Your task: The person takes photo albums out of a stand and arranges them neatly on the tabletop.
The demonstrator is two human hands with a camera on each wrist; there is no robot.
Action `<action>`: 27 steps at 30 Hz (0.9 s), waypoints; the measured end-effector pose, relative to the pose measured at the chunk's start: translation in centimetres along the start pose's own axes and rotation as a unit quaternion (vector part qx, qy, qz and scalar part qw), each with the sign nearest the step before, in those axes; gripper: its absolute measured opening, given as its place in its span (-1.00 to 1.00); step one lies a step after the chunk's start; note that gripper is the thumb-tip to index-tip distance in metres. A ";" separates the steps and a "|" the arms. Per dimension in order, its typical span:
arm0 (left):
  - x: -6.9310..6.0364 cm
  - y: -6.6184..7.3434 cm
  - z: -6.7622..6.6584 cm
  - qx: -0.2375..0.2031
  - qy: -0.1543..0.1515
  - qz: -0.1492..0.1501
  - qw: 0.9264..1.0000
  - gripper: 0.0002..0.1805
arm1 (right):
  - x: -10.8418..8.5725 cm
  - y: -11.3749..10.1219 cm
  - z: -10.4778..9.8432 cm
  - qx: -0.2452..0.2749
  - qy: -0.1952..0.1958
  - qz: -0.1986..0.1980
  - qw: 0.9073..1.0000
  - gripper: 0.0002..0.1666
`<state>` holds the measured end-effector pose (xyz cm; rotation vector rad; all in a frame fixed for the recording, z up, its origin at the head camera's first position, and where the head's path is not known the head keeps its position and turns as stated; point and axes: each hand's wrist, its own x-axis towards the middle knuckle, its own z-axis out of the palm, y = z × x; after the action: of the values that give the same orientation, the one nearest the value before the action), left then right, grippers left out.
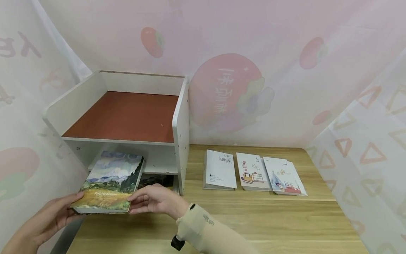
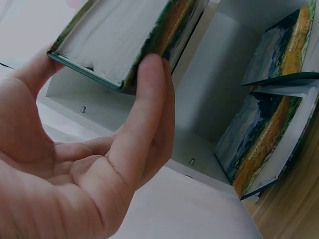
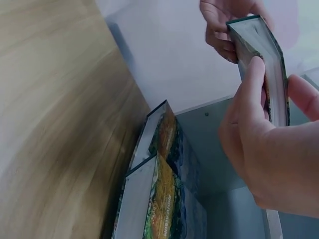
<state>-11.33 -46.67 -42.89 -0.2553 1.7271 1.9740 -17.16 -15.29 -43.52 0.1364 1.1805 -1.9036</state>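
Note:
A thick photo album (image 1: 109,180) with a painted landscape cover is held tilted in front of the shelf's middle opening. My left hand (image 1: 52,215) pinches its lower left corner, thumb on the cover side and fingers beneath. At the lower right edge, my right hand (image 1: 158,201) grips the same album between thumb and fingers. White page edges (image 2: 109,40) face the left wrist camera. Two similar albums, one (image 3: 162,199) in front of another (image 3: 172,139) in the right wrist view, lie in the shelf's bottom space; the head view shows only part of them.
The white shelf unit (image 1: 181,141) stands at the table's left, with a reddish-brown top board (image 1: 127,116). To its right on the wooden table (image 1: 253,218) lie a white book (image 1: 220,171), an illustrated book (image 1: 253,173) and another illustrated book (image 1: 282,176). Printed cloth (image 1: 285,88) hangs around.

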 end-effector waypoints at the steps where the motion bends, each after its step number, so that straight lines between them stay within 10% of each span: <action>1: 0.0 -0.1 0.0 -0.004 -0.011 -0.001 1.000 -0.74 | 0.0 0.1 -0.1 0.000 0.000 -0.004 1.000 -0.91; 5: -0.1 -0.5 0.3 -0.014 -0.031 -0.006 0.999 -0.72 | -0.3 0.5 -0.5 -0.001 -0.008 -0.019 1.000 -0.91; 11: -0.4 -1.0 0.9 0.010 0.022 -0.027 0.999 -0.73 | -0.7 1.3 -1.0 -0.003 -0.026 -0.036 0.999 -0.91; 16: -0.5 -1.5 1.4 0.038 0.055 -0.034 0.997 -0.36 | -1.1 1.6 -1.1 -0.013 -0.041 -0.042 0.998 -0.91; 27: -0.9 -4.4 1.6 0.000 0.024 -0.013 1.000 -0.70 | -1.2 2.6 -1.9 -0.035 -0.057 -0.052 0.996 -0.92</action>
<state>-8.16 -45.05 -46.01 -0.3269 1.7441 1.9645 -15.15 -13.55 -45.71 -0.0721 1.1945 -1.9313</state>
